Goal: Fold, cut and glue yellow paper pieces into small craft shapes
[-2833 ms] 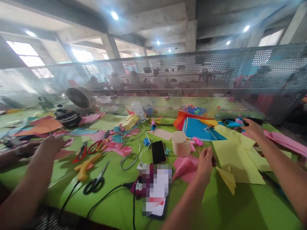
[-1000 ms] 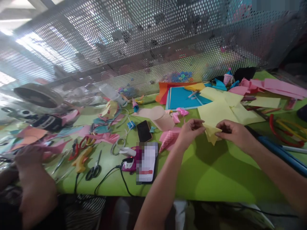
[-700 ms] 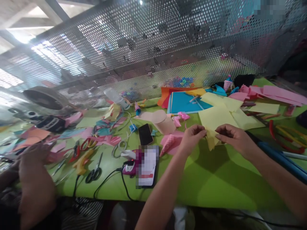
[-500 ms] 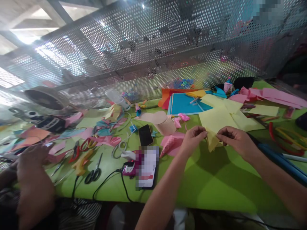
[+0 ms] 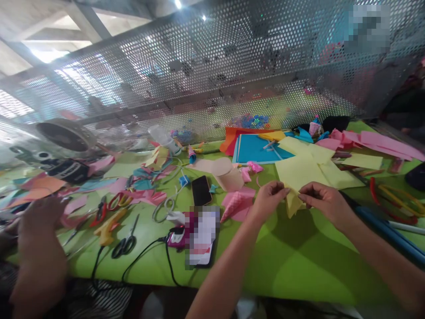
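Between my hands is a small folded piece of yellow paper (image 5: 292,203), held above the green table (image 5: 299,266). My left hand (image 5: 269,199) pinches its left edge between thumb and fingers. On the other side, my right hand (image 5: 322,201) grips the right edge the same way. Larger pale yellow sheets (image 5: 302,168) lie just beyond my fingers. To the left of my left hand rests a pink paper cone (image 5: 232,206) on a pink sheet.
A smartphone (image 5: 204,239), a dark phone (image 5: 201,190), black-handled scissors (image 5: 124,246) and a yellow glue gun (image 5: 111,228) lie to the left. Another person's arm (image 5: 41,248) rests at far left. Blue sheets (image 5: 255,148) are behind; a perforated metal screen (image 5: 199,88) bounds the table.
The folded yellow paper stays pinched in both hands and its folds have shifted slightly. The whole view has tilted a little.
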Demonstrator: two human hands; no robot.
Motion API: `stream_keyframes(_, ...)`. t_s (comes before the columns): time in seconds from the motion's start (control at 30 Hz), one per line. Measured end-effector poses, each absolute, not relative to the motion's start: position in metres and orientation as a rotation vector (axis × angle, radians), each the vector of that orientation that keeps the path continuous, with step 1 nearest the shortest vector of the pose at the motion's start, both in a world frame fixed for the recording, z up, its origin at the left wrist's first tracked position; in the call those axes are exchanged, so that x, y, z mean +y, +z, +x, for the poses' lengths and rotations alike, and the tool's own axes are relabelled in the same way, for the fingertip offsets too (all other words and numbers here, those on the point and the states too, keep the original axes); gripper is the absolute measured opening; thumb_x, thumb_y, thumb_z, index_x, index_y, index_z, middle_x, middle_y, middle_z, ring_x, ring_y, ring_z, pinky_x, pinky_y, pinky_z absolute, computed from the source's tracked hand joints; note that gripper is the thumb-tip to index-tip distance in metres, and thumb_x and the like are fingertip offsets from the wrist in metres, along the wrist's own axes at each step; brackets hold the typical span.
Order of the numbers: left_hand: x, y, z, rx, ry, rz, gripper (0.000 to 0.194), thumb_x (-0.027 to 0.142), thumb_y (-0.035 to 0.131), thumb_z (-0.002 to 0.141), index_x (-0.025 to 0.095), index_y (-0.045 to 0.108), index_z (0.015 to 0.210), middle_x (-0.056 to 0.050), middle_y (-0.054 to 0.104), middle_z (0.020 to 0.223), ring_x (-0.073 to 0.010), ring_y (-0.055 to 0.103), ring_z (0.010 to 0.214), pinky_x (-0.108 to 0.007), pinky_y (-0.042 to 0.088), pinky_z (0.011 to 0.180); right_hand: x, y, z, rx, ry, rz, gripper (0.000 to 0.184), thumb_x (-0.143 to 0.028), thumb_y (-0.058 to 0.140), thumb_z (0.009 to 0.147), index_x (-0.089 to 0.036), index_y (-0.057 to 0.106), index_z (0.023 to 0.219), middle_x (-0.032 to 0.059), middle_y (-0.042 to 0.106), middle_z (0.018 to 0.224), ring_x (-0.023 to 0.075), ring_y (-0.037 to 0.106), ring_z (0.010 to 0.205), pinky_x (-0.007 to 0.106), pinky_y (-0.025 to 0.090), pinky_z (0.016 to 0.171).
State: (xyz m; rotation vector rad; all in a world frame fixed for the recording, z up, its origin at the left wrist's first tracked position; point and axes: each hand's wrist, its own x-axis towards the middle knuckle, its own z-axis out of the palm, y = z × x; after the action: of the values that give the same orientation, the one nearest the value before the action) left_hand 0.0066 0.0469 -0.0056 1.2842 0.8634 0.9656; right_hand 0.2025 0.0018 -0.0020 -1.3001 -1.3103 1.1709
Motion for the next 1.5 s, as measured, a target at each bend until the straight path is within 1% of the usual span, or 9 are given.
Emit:
stream_keyframes(0.13,0.0457,-0.0044,0.0071,0.897,0.969,1.284,0.036,0.048,0.079,0.075,0.017,0.062,0.082,0.001,0.059,0.078,-0.0127,0.053,0.074,-0.026,0.04,0.07,0.0014,-0.0033,0.2018,-1.331,1.191,-1.289,0.042,-0.058,0.083,0.074,-0.021,0.072,0.091,0.0028,0.069,0.078,0.0172,0.06,0.072,0.031,0.05,0.066)
stream_keyframes(0.5,0.046,-0.008,0.0077,0.935,0.974,1.387,0.031,0.046,0.073,0.082,0.017,0.063,0.08,0.002,0.056,0.072,-0.0122,0.049,0.069,-0.026,0.035,0.066,0.0016,-0.0021,0.1951,-1.337,1.163,-1.27,0.043,-0.06,0.082,0.07,-0.021,0.068,0.081,-0.001,0.062,0.069,0.0155,0.055,0.065,0.03,0.045,0.06)
stream_keyframes(0.63,0.0452,-0.0091,0.0088,0.852,0.956,1.375,0.033,0.047,0.077,0.081,0.016,0.067,0.087,-0.001,0.064,0.081,-0.0148,0.056,0.075,-0.027,0.041,0.072,0.0015,-0.0031,0.1954,-1.307,1.143,-1.272,0.042,-0.06,0.082,0.071,-0.021,0.067,0.079,-0.0013,0.06,0.068,0.0157,0.054,0.065,0.03,0.045,0.06)
stream_keyframes(0.77,0.0431,-0.0077,0.0099,0.823,0.912,1.386,0.037,0.049,0.081,0.078,0.016,0.068,0.087,-0.002,0.067,0.082,-0.0165,0.059,0.077,-0.027,0.044,0.073,0.0015,-0.0065,0.1971,-1.33,1.123,-1.251,0.036,-0.055,0.078,0.078,-0.022,0.067,0.081,-0.0022,0.059,0.069,0.0152,0.053,0.065,0.029,0.044,0.061)
stream_keyframes(0.87,0.0432,-0.0068,0.0095,0.884,0.905,1.461,0.037,0.051,0.079,0.079,0.016,0.067,0.08,-0.001,0.064,0.076,-0.0155,0.055,0.072,-0.027,0.041,0.068,0.002,-0.0096,0.1977,-1.371,1.121,-1.232,0.032,-0.051,0.077,0.081,-0.021,0.067,0.084,-0.0028,0.058,0.07,0.0139,0.051,0.066,0.028,0.041,0.061)
stream_keyframes(0.97,0.0433,-0.006,0.0091,0.894,0.889,1.507,0.037,0.05,0.077,0.08,0.016,0.064,0.075,0.001,0.058,0.07,-0.014,0.05,0.069,-0.026,0.037,0.066,0.0021,-0.011,0.1973,-1.387,1.103,-1.249,0.033,-0.051,0.078,0.079,-0.021,0.066,0.081,-0.0031,0.057,0.07,0.0136,0.051,0.066,0.028,0.04,0.061)
stream_keyframes(1.1,0.0428,-0.0057,0.0094,0.889,0.871,1.512,0.035,0.049,0.071,0.084,0.015,0.063,0.078,0.001,0.055,0.072,-0.0137,0.048,0.07,-0.026,0.034,0.065,0.0016,-0.0106,0.1965,-1.35,1.085,-1.286,0.033,-0.051,0.077,0.08,-0.02,0.065,0.081,-0.0028,0.058,0.069,0.0138,0.051,0.066,0.028,0.041,0.061)
stream_keyframes(1.27,0.043,-0.0062,0.0097,0.945,0.844,1.572,0.032,0.045,0.065,0.084,0.016,0.058,0.073,0.003,0.048,0.068,-0.0123,0.043,0.068,-0.026,0.031,0.063,0.002,-0.0103,0.1972,-1.371,1.063,-1.276,0.03,-0.048,0.076,0.08,-0.02,0.065,0.083,-0.0025,0.058,0.071,0.0138,0.051,0.067,0.027,0.04,0.061)
stream_keyframes(1.5,0.0416,-0.0071,0.0104,0.94,0.833,1.629,0.032,0.044,0.063,0.086,0.018,0.052,0.072,0.004,0.045,0.069,-0.0119,0.041,0.067,-0.026,0.029,0.062,0.002,-0.0096,0.1978,-1.359,1.047,-1.291,0.029,-0.048,0.074,0.083,-0.02,0.065,0.082,-0.0025,0.058,0.071,0.0134,0.049,0.067,0.027,0.039,0.061)
